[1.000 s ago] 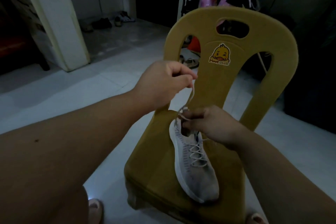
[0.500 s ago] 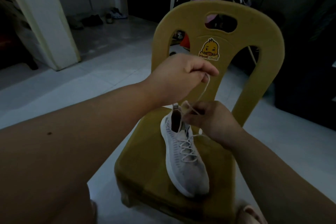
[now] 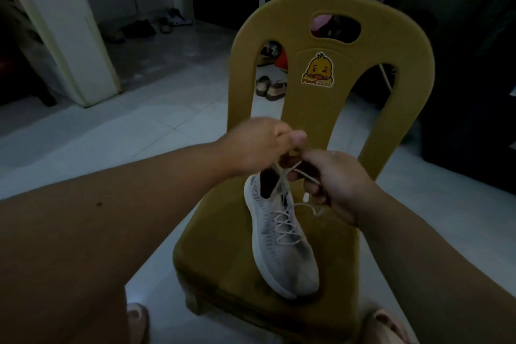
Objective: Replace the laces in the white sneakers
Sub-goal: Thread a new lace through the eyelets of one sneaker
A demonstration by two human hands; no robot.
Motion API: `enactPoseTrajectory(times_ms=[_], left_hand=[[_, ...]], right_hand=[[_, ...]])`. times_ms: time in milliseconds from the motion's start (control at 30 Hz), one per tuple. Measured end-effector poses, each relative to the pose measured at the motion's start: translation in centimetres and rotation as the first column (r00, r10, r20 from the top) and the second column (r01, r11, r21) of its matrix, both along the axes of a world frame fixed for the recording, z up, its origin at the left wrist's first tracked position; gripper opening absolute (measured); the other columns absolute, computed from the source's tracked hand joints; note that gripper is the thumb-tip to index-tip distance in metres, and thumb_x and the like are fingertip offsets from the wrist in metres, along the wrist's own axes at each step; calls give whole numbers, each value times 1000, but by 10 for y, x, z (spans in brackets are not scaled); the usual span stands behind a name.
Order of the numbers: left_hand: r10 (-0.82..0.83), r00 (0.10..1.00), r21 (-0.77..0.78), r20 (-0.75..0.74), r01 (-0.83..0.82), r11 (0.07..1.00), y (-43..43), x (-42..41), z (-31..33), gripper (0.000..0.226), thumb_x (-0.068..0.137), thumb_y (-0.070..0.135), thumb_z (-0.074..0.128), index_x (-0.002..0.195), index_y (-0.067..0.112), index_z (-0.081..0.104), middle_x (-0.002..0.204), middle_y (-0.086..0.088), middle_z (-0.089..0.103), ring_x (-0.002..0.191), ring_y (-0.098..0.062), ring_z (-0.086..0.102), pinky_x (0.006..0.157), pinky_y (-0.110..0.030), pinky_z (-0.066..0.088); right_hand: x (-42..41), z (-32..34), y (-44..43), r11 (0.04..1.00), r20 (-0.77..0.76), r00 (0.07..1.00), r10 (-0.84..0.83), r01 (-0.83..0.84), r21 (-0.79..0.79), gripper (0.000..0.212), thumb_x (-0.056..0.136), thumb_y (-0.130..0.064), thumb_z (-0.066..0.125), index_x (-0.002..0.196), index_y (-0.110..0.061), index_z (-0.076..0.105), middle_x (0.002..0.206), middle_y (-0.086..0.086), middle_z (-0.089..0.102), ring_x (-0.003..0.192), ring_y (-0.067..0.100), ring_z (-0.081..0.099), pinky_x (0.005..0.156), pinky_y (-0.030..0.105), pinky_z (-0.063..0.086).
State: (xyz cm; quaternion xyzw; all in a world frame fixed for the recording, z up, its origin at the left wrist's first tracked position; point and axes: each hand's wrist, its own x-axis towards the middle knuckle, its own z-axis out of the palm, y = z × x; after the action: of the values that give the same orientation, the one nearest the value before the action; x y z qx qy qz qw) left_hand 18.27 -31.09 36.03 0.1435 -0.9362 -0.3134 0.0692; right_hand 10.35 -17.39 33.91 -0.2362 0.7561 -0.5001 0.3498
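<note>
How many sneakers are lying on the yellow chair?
1. The white sneaker lies on the chair seat, toe toward the camera, its lace held by the left hand and right hand. No second sneaker shows.

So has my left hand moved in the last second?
Yes. Measured against the duck sticker on the chair, the left hand has dropped lower, closer to the sneaker and the right hand, pinching the lace.

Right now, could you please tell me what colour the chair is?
The chair is mustard yellow; head view.
</note>
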Motion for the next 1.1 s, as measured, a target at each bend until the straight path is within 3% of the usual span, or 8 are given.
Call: enactPoseTrajectory(times_ms=[167,333,533,633,700,833,967,1100], left_hand=[[-56,986,187,159,25,982,6,17,-22,38,97,40,43,93,10,66,85,-16,67,69,-23,59,64,-34,46],[79,993,246,88,-99,964,5,20,-27,28,97,32,47,77,19,62,65,3,56,56,-8,49,55,-25,38],[14,1000,-320,-22,-20,947,-1,26,-19,17,95,37,50,85,26,58,68,7,57,59,-5,50,51,-23,38],[65,995,-418,-78,-92,904,-10,25,-16,15,94,33,51,90,20,57,74,2,60,65,-13,54,59,-34,48],[65,994,-410,-84,-93,907,-15,25,-18,14,94,29,50,92,16,55,77,-2,61,67,-17,56,61,-37,49],[-36,997,-411,-62,7,911,-16,24,-27,10,97,25,45,90,18,49,78,0,54,69,-18,51,59,-33,40],[-72,997,-475,-7,61,878,-17,22,-33,26,101,31,37,96,21,60,83,5,49,77,-13,50,66,-27,39],[-42,997,-422,64,66,904,-20,27,-34,32,100,38,36,96,21,63,85,3,55,78,-12,52,69,-27,39]], right_hand=[[-3,-3,-2,999,-250,968,29,-21,32,24,91,-38,60,75,-20,64,54,-13,63,41,-3,49,43,14,33],[-6,-6,-7,986,-399,907,132,-163,-44,23,88,-20,66,104,-35,60,82,-9,67,73,7,64,65,21,52],[-2,-7,-14,943,-597,730,332,-278,184,32,94,-27,56,62,-32,56,55,-9,54,51,-6,49,46,11,35],[-3,-2,-11,974,-375,900,221,-224,34,9,94,-27,57,89,-32,63,58,-19,64,41,-2,46,42,13,33],[-3,4,-6,961,-52,976,212,-218,-171,26,90,-17,60,109,-35,58,81,-6,73,47,2,47,47,20,33],[-3,-1,-5,942,202,968,150,-78,-325,30,90,6,52,100,-18,66,91,3,74,46,5,40,45,18,33],[-9,-10,-7,965,178,981,-79,120,-234,12,93,-20,56,90,-17,67,85,3,69,53,7,47,49,23,36],[-22,-11,0,846,560,811,-167,410,-340,30,99,-34,42,91,-13,61,79,3,69,77,17,67,67,34,50]])
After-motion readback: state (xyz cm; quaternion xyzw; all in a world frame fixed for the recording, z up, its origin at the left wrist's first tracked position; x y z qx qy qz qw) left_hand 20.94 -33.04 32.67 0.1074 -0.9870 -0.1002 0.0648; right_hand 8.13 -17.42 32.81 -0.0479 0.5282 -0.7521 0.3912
